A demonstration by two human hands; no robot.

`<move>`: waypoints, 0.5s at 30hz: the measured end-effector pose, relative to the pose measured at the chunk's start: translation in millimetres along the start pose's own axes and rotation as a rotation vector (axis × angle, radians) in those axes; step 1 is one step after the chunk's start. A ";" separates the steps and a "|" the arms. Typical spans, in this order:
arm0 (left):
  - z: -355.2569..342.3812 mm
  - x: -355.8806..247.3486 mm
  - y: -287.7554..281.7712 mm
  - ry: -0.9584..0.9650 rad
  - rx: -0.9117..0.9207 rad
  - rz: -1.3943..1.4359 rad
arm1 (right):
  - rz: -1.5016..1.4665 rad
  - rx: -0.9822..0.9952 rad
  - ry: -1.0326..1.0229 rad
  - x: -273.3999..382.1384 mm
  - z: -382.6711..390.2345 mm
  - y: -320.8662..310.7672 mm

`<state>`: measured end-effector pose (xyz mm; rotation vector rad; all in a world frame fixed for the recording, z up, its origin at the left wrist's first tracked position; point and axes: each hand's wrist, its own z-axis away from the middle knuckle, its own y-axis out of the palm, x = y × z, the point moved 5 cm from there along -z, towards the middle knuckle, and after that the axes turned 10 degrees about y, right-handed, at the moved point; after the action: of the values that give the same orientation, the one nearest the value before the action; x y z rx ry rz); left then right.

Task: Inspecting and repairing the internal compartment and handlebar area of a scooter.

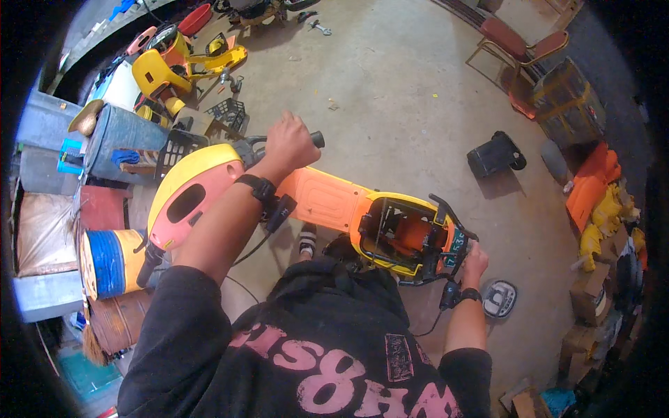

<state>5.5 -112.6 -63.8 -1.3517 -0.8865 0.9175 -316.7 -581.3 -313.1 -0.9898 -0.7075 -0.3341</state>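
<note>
Black T-shirt (317, 313)'s closest; left hand (291, 143) grips the handlebar (318, 139), right hand (475, 263) the rear rack (456, 221). Solid holds: scooter (327, 198) is probably heavy, stiff.

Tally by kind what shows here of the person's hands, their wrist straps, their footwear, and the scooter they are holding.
Hands: 2, the left hand and the right hand
Wrist straps: 2, both black, left strap and right strap
Shoe: 1
Scooter: 1
Total: 6
</note>
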 end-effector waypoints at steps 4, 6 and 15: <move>-1.4 0.2 0.7 -0.002 0.024 -0.003 | -0.006 0.006 0.018 -2.7 -2.2 0.3; -2.5 1.8 3.0 0.010 0.050 -0.008 | 0.005 0.012 0.026 -0.1 -0.7 0.1; -6.2 5.9 9.2 0.015 0.140 -0.030 | 0.010 0.055 0.096 11.5 10.2 -2.7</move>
<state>13.3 -109.5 -73.1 -1.2210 -0.8141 0.9284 -313.8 -573.4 -300.0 -0.9185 -0.6213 -0.3495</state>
